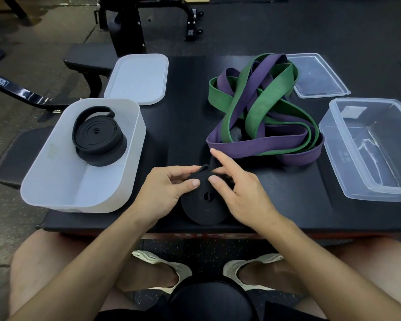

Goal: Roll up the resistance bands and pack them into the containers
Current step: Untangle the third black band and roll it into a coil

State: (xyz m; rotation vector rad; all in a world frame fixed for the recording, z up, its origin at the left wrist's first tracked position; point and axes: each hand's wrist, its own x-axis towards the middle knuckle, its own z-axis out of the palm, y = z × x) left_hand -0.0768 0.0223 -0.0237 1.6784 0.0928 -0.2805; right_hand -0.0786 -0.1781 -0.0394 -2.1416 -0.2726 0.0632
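A rolled black band (203, 205) stands on its side near the front edge of the black platform (183, 107). My left hand (166, 188) grips the roll's upper left, thumb on its face, fingers curled round the loose end loop. My right hand (239, 191) holds the upper right, thumb pressing the face and index finger stretched out. A second rolled black band (99, 135) lies in the white opaque container (60, 181) at left. Green (257, 112) and purple (264, 144) bands lie tangled at the centre right. A clear container (380, 188) stands at right.
A white lid (138, 77) lies behind the white container, and a clear lid (317, 75) behind the clear one. Gym bench frames stand on the floor beyond the platform. My knees and shoes show below the front edge.
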